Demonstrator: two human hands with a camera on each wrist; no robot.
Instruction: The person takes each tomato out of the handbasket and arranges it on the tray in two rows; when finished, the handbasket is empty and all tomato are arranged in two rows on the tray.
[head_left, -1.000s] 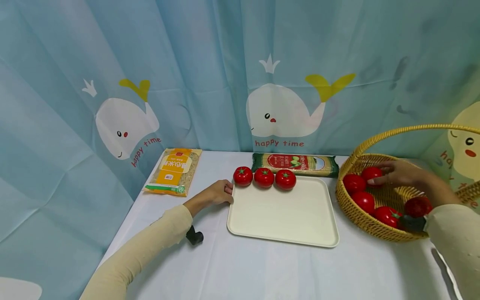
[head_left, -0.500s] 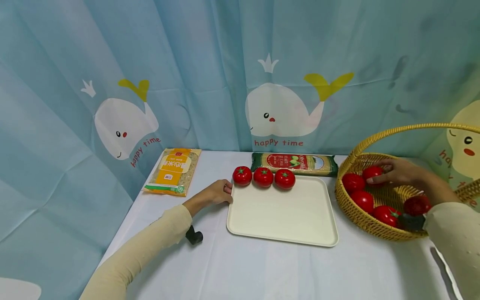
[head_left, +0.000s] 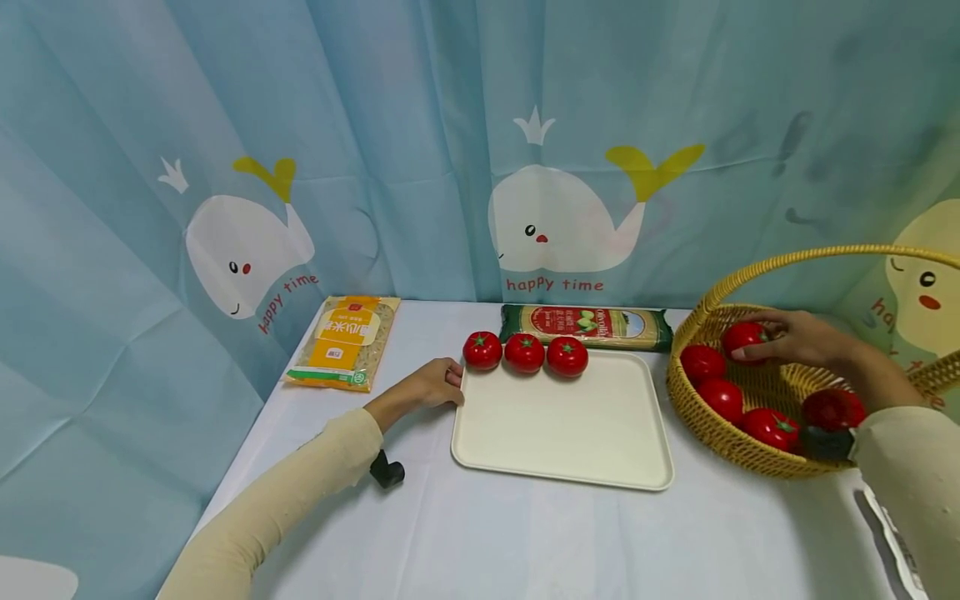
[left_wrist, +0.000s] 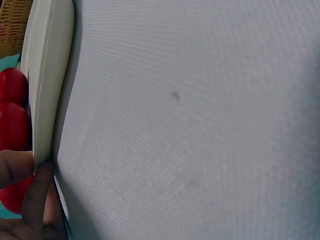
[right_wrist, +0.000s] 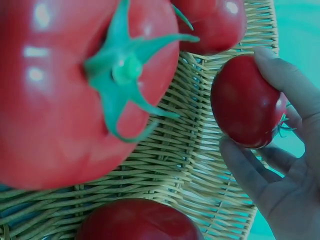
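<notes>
In the head view my left hand is at the left edge of a cream tray. The left wrist view shows its thumb and fingers pinching the tray's rim. Three red tomatoes with green stems stand in a row along the tray's back edge. My right hand grips a tomato between thumb and fingers, inside the back of a wicker basket. Several other tomatoes lie in the basket around it; one close to the right wrist camera shows its green stem.
A pasta packet lies behind the tray. At the back left is a yellow bag of grain. The basket's tall handle arches over my right forearm. A blue curtain hangs behind the white-covered table.
My right hand has lifted the tomato slightly and turned it. The left hand has stayed at the tray's edge, and the other tomatoes keep their places.
</notes>
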